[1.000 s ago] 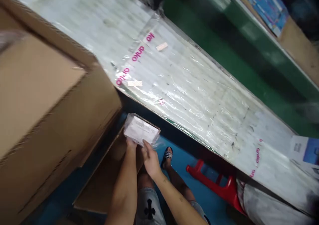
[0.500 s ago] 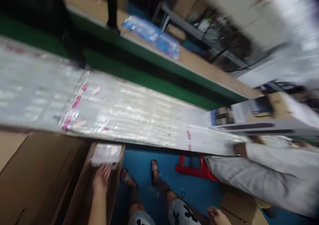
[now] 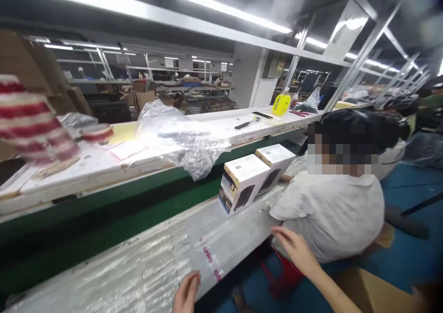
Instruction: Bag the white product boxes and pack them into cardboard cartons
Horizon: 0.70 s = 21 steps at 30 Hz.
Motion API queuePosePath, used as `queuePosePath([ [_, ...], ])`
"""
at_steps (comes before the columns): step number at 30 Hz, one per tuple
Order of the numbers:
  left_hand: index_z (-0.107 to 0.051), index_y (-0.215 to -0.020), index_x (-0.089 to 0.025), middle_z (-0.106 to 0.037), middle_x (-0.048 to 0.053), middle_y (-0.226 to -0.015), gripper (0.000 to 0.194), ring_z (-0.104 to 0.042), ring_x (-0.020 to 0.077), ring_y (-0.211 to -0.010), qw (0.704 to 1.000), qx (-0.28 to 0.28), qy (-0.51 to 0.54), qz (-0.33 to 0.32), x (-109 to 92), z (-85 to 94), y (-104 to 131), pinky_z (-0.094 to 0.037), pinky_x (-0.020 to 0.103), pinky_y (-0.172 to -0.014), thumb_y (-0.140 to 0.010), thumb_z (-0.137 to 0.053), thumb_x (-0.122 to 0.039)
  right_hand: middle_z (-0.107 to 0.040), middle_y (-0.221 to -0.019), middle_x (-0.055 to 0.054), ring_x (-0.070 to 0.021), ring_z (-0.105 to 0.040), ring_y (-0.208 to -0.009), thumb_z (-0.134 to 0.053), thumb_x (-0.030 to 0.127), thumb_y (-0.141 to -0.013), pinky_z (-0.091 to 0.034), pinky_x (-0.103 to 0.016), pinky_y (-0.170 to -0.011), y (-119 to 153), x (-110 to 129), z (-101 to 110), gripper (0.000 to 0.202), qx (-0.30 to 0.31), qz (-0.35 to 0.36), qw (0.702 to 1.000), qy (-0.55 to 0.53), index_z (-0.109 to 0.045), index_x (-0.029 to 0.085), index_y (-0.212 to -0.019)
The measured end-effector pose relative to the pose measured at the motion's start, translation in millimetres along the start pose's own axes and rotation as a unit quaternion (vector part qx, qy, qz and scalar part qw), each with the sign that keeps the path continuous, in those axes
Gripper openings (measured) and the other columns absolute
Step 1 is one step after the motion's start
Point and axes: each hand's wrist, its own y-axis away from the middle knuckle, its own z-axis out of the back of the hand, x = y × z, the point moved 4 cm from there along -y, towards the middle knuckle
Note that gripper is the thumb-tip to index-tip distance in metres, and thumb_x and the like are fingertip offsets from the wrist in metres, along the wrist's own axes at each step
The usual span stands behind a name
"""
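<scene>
My left hand (image 3: 187, 291) is low over the plastic-covered bench (image 3: 152, 257), its fingers close together and slightly bent, with nothing seen in them. To the right, my right hand (image 3: 290, 243) reaches over the bench edge beside a seated person's sleeve; its fingers are extended and it holds nothing. Beyond both hands, two white boxes with dark pictures stand side by side on the bench, the nearer box (image 3: 244, 179) and the farther box (image 3: 276, 158). Neither hand touches them.
A person in a white shirt (image 3: 332, 207) sits at the right. Behind the green strip, a white shelf (image 3: 169, 163) bears crumpled plastic (image 3: 194, 142), a yellow bottle (image 3: 281, 103) and tape. A cardboard box (image 3: 377, 290) stands lower right; a red stool (image 3: 284, 276) is under the person.
The view has swung up and right from the floor and open carton. My left hand is away from the white packet in the carton, and my right hand has risen to the bench edge.
</scene>
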Motion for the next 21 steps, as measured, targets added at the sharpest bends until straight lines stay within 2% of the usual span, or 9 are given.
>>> queuePosePath([
  [2, -0.077, -0.079, -0.025, -0.074, 0.013, -0.097, 0.034, -0.065, 0.0431, -0.106, 0.993, 0.049, -0.080, -0.067, -80, -46.6, -19, -0.048, 0.053, -0.102, -0.063, -0.079, -0.054, -0.075, -0.100, -0.012, -0.0279, -0.070, -0.096, -0.056, 0.052, -0.085, -0.057, -0.039, -0.088, -59, 48, 14, 0.039, -0.057, 0.063, 0.996, -0.036, -0.075, 0.020, -0.094],
  [4, -0.077, -0.083, -0.025, -0.072, 0.012, -0.100, 0.024, -0.063, 0.0417, -0.105, 0.973, -0.002, -0.123, -0.195, -166, -83.1, -35, -0.045, 0.053, -0.104, -0.070, -0.076, -0.046, -0.074, -0.101, -0.010, -0.0244, -0.070, -0.095, -0.054, 0.047, -0.089, -0.056, -0.035, -0.086, -119, 94, 23, 0.035, -0.069, 0.127, 0.985, -0.091, -0.073, 0.019, -0.097],
  [6, -0.076, -0.089, -0.025, -0.070, 0.010, -0.099, 0.018, -0.062, 0.0377, -0.102, 0.921, -0.040, -0.156, -0.355, -248, -122.3, -46, -0.042, 0.053, -0.106, -0.078, -0.069, -0.038, -0.073, -0.096, -0.008, -0.0217, -0.069, -0.090, -0.050, 0.041, -0.091, -0.054, -0.033, -0.084, -179, 132, 25, 0.031, -0.063, 0.170, 0.977, -0.112, -0.072, 0.019, -0.095],
  [9, -0.075, -0.091, -0.024, -0.067, 0.009, -0.103, 0.013, -0.059, 0.0350, -0.108, 0.877, -0.072, -0.165, -0.445, -336, -178.9, -72, -0.033, 0.053, -0.114, -0.081, -0.067, -0.026, -0.072, -0.086, -0.007, -0.0220, -0.067, -0.083, -0.051, 0.037, -0.088, -0.051, -0.033, -0.076, -259, 166, 6, 0.027, 0.001, 0.147, 0.987, -0.059, -0.070, 0.019, -0.084],
  [12, -0.074, -0.085, -0.021, -0.065, 0.009, -0.099, 0.010, -0.055, 0.0361, -0.114, 0.872, -0.085, -0.158, -0.455, -382, -215.5, -105, -0.024, 0.056, -0.118, -0.077, -0.069, -0.018, -0.070, -0.072, -0.005, -0.0220, -0.065, -0.072, -0.065, 0.043, -0.080, -0.048, -0.031, -0.066, -305, 176, -27, 0.027, 0.082, 0.125, 0.987, -0.057, -0.068, 0.018, -0.072],
  [14, -0.073, -0.086, -0.020, -0.065, 0.009, -0.097, 0.009, -0.056, 0.0350, -0.111, 0.857, -0.110, -0.193, -0.465, -395, -222.1, -122, -0.026, 0.056, -0.116, -0.079, -0.067, -0.020, -0.070, -0.072, -0.004, -0.0205, -0.065, -0.071, -0.065, 0.045, -0.080, -0.049, -0.029, -0.066, -316, 175, -43, 0.027, 0.104, 0.138, 0.979, -0.105, -0.067, 0.018, -0.074],
  [17, -0.071, -0.090, -0.020, -0.067, 0.010, -0.098, 0.018, -0.059, 0.0324, -0.104, 0.801, -0.181, -0.303, -0.484, -406, -210.6, -137, -0.038, 0.052, -0.108, -0.087, -0.056, -0.028, -0.071, -0.086, -0.007, -0.0210, -0.065, -0.080, -0.054, 0.043, -0.091, -0.051, -0.032, -0.074, -319, 172, -44, 0.029, 0.028, 0.183, 0.969, -0.164, -0.068, 0.017, -0.090],
  [19, -0.070, -0.092, -0.019, -0.069, 0.011, -0.099, 0.025, -0.060, 0.0309, -0.102, 0.770, -0.222, -0.357, -0.480, -411, -197.3, -144, -0.043, 0.048, -0.102, -0.089, -0.049, -0.033, -0.071, -0.093, -0.010, -0.0240, -0.063, -0.086, -0.046, 0.037, -0.097, -0.050, -0.037, -0.079, -318, 174, -37, 0.032, -0.051, 0.245, 0.962, -0.110, -0.070, 0.017, -0.094],
  [21, -0.070, -0.092, -0.019, -0.071, 0.012, -0.098, 0.030, -0.062, 0.0294, -0.099, 0.759, -0.250, -0.381, -0.465, -417, -185.6, -150, -0.045, 0.044, -0.097, -0.090, -0.046, -0.037, -0.070, -0.098, -0.011, -0.0260, -0.060, -0.091, -0.043, 0.031, -0.099, -0.049, -0.040, -0.081, -317, 181, -28, 0.033, -0.128, 0.303, 0.944, -0.024, -0.073, 0.019, -0.094],
])
